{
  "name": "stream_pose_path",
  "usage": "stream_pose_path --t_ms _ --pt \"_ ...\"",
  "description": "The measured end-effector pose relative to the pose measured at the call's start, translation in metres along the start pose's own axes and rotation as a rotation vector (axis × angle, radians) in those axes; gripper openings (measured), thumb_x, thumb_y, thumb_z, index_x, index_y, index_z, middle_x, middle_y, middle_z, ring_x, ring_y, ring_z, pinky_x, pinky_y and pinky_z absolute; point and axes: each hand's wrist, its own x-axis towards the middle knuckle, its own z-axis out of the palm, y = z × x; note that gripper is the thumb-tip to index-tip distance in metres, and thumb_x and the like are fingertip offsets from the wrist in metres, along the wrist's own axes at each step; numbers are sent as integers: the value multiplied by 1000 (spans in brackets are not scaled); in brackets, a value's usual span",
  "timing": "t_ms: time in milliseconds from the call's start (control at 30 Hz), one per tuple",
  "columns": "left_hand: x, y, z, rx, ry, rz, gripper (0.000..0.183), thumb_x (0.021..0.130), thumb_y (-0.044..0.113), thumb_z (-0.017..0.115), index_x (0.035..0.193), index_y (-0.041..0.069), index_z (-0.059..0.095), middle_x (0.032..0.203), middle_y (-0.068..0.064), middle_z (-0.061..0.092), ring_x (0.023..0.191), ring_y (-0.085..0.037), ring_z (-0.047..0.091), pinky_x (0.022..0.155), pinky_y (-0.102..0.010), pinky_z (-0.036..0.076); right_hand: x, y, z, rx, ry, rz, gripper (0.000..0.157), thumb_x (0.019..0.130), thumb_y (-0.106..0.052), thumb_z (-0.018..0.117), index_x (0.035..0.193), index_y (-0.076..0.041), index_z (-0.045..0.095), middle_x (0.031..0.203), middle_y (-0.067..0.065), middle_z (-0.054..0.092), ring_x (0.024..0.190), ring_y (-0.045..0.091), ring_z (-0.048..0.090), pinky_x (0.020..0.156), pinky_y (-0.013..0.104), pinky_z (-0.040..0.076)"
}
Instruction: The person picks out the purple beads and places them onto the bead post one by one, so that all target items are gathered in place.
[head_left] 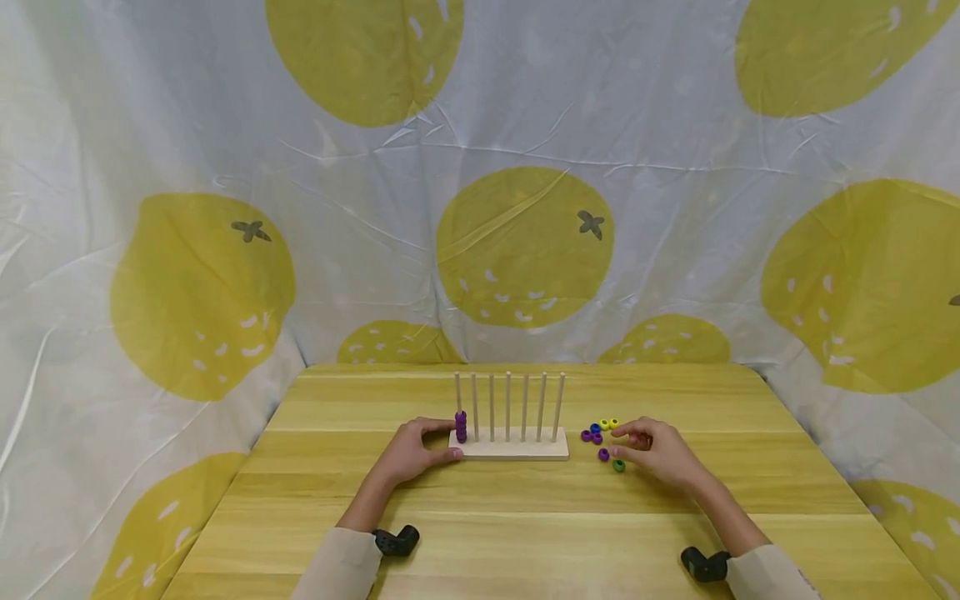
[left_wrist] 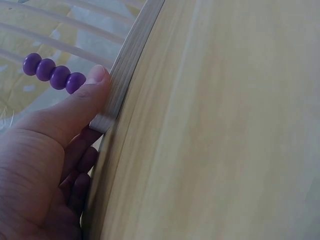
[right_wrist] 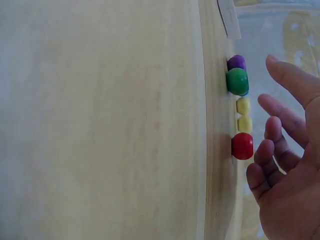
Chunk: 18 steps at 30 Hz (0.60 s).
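Only the right wrist view clearly shows a red bead [right_wrist: 243, 146].

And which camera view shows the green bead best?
The right wrist view: there the green bead appears large and unobstructed. The head view shows it small, near the right hand; the left wrist view lacks it.

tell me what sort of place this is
Probably a makeshift recording booth: a fruit-print cloth hangs behind and on both sides of a wooden table, and black devices, perhaps cameras, sit at both wrists.
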Motion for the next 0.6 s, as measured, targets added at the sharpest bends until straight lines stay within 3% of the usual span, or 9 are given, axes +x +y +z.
stream_pose_path --t_ms 600 --pt "0 1 0 12 -7 -8 59 79 51 87 131 26 73 136 0 69 137 -31 55 117 -54 42 4 7 19 -24 -33 -43 31 82 -33 89 106 -16 79 88 0 57 77 12 48 64 24 40"
